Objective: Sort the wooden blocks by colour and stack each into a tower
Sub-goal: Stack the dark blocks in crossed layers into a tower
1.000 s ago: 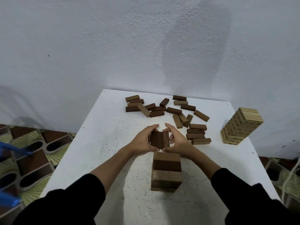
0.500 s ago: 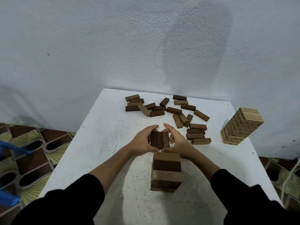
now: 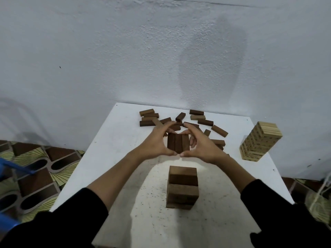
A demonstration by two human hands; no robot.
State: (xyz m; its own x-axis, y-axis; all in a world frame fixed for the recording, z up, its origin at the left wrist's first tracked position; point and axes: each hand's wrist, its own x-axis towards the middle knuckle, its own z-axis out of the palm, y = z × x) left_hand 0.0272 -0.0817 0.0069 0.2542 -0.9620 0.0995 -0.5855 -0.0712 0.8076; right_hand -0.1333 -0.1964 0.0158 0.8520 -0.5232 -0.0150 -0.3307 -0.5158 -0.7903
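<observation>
White tabletop (image 3: pixel 111 140). Left hand (image 3: pixel 154 142) and right hand (image 3: pixel 202 145) squeeze three dark blocks (image 3: pixel 178 142) together; keep them flush, lower squarely onto brown tower (image 3: pixel 182 187).

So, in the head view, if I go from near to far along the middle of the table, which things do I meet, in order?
dark block tower → row of three dark blocks held between the left hand and right hand → scattered loose dark blocks → white wall
</observation>
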